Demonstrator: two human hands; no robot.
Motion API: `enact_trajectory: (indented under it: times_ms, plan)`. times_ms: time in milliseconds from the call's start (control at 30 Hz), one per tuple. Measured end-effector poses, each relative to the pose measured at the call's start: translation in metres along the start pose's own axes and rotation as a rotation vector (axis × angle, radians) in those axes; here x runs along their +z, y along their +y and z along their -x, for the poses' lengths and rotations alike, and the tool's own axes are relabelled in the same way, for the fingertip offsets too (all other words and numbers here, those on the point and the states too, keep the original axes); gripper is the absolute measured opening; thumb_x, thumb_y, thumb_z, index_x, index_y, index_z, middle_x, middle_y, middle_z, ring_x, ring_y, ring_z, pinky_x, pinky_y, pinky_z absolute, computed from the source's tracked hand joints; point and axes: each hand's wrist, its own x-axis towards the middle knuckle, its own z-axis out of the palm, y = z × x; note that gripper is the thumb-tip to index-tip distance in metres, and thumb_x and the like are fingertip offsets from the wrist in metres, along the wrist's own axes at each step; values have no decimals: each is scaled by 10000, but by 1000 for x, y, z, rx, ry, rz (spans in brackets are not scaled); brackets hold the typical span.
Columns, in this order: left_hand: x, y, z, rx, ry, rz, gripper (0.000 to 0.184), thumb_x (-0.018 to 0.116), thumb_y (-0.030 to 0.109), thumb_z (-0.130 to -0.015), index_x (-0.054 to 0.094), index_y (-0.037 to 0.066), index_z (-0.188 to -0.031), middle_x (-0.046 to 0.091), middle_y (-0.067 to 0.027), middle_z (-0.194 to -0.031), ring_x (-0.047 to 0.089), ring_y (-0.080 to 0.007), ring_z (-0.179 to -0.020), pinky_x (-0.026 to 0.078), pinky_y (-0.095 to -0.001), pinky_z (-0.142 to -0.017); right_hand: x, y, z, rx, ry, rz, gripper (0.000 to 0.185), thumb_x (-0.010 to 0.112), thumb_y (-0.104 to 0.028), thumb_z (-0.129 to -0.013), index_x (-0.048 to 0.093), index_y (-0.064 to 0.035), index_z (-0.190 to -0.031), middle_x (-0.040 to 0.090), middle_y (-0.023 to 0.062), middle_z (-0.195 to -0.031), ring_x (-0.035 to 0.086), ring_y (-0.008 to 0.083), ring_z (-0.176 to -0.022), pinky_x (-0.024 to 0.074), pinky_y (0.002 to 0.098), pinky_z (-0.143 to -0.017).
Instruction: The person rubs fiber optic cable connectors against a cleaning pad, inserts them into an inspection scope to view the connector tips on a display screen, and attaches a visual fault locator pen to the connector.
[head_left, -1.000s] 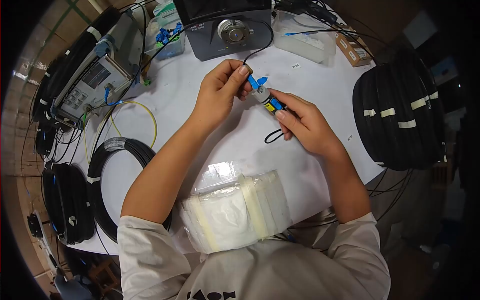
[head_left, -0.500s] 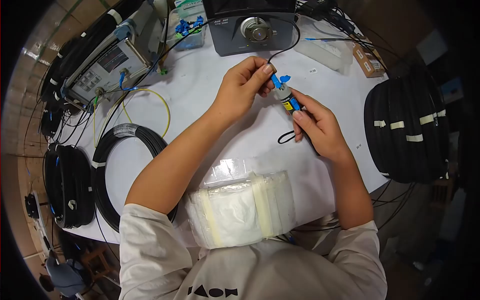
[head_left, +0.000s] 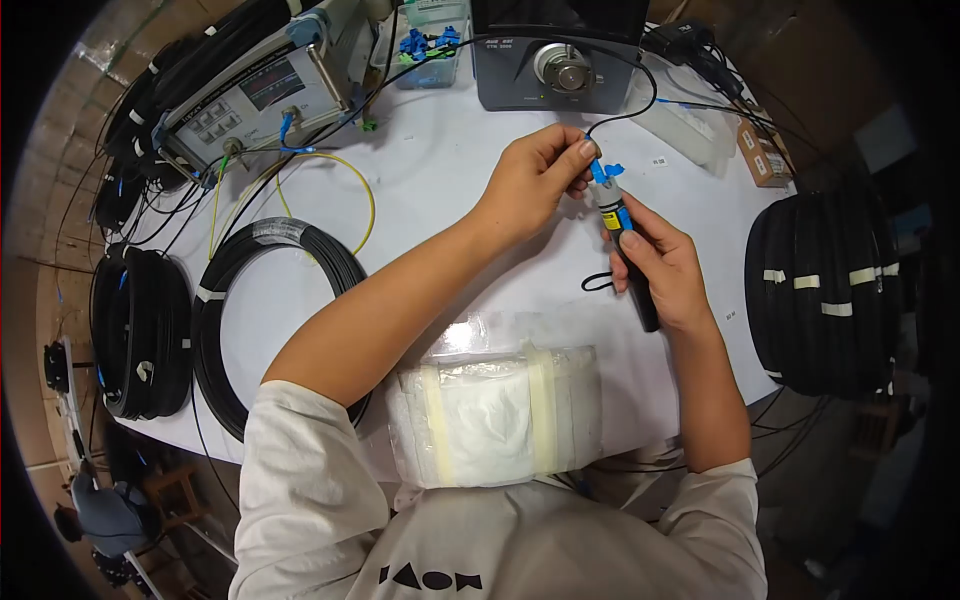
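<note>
My left hand pinches a blue fiber-optic connector at the end of a black cable. The connector meets the tip of a pen-shaped fiber tester; whether it is fully seated I cannot tell. My right hand is wrapped round the tester, which has a black body, a yellow label and a wrist loop. A small blue cap sticks out beside the tip.
A dark machine with a round metal port stands at the back, beside a bin of blue connectors. At left are a test instrument and black cable coils. Another coil lies right. A plastic-wrapped bundle lies near my body.
The view has shifted, so most of the table appears further right. More of the tester's lower body shows below my right hand. Both hands keep their holds.
</note>
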Motion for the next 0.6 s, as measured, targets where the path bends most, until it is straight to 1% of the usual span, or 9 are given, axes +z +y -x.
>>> enact_trajectory:
  times_ms: [100, 200, 233, 333, 433, 533, 600]
  plan:
    - [0, 2, 1, 16, -30, 26, 320, 601, 300, -1093, 663, -11, -1139, 663, -26, -937, 610, -104, -838, 538, -277, -794, -4, -1, -1, 100, -20, -181, 527, 602, -164, -1068, 469, -5, -1553, 658, 141, -1084, 608, 113, -702, 544, 274, -589]
    - [-3, 0, -1, -9, -53, -6, 319, 606, 303, -1090, 666, -5, -1150, 669, -25, -943, 615, -103, -843, 539, -274, -799, -3, 1, 0, 97, -19, -219, 536, 602, -173, -1070, 459, -11, -1561, 656, 143, -1083, 609, 113, -702, 542, 274, -587]
    - [-4, -1, -2, 3, -43, -17, 316, 613, 306, -1086, 670, -1, -1136, 676, -24, -935, 619, -104, -824, 542, -273, -786, -2, 1, -1, 89, -17, -178, 531, 563, -159, -1078, 439, 0, -1570, 654, 146, -1080, 609, 115, -707, 542, 276, -589]
    - [-3, 1, -1, -28, 3, -87, 318, 623, 313, -1081, 673, 1, -1112, 680, -23, -911, 619, -104, -796, 545, -273, -771, -1, -2, -1, 121, -9, -235, 530, 520, -131, -1072, 428, 12, -1573, 648, 148, -1075, 603, 123, -707, 536, 279, -590]
    - [-4, -1, -1, -39, 1, -55, 321, 631, 319, -1076, 675, 2, -1097, 681, -24, -889, 623, -104, -777, 549, -274, -757, -1, -3, -3, 133, 7, -256, 537, 490, -117, -1057, 429, 15, -1574, 640, 155, -1068, 590, 131, -702, 523, 278, -585]
    - [-5, -6, 0, -22, -6, -53, 324, 635, 323, -1073, 676, 3, -1101, 687, -28, -890, 630, -105, -782, 551, -274, -753, -1, -1, -2, 135, 40, -192, 542, 490, -125, -1053, 432, 11, -1575, 633, 155, -1056, 577, 132, -691, 510, 275, -582]
    - [-5, -4, 0, -26, -3, -70, 323, 634, 321, -1074, 676, 2, -1103, 690, -30, -893, 633, -105, -782, 554, -276, -749, -4, 0, -2, 125, 18, -155, 541, 486, -131, -1055, 433, 9, -1575, 630, 156, -1055, 572, 130, -687, 505, 275, -584]
